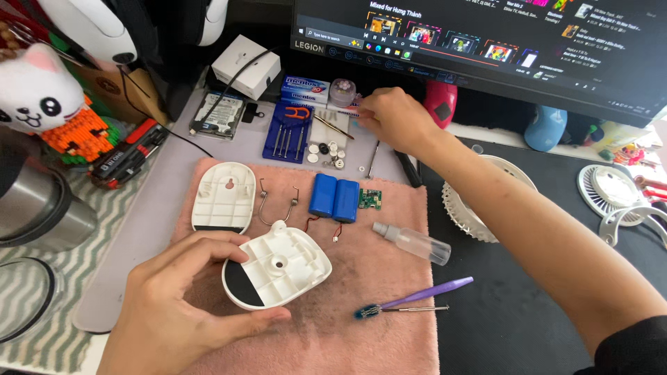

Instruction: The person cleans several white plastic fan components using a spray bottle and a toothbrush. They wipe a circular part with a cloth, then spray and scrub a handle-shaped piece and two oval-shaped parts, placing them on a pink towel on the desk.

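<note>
- White plastic base shell (278, 271) — the left hand (184, 312) grasps it, thumb under its near edge and fingers over its left rim, on the pink cloth (389, 333); its long axis runs near-left to far-right.
- A second white shell (224, 196) lies flat just beyond the left hand — two shells in all.
- The right hand (396, 119) reaches far across, fingers pinched near the small screws and washers (328, 151) beside the blue screwdriver case (288, 132); whether it grips anything I cannot tell.
- Counted: two joined blue battery cells (335, 197), one green circuit board (370, 199), two wire springs (279, 201), one clear spray bottle (411, 242), one purple brush (417, 297).
</note>
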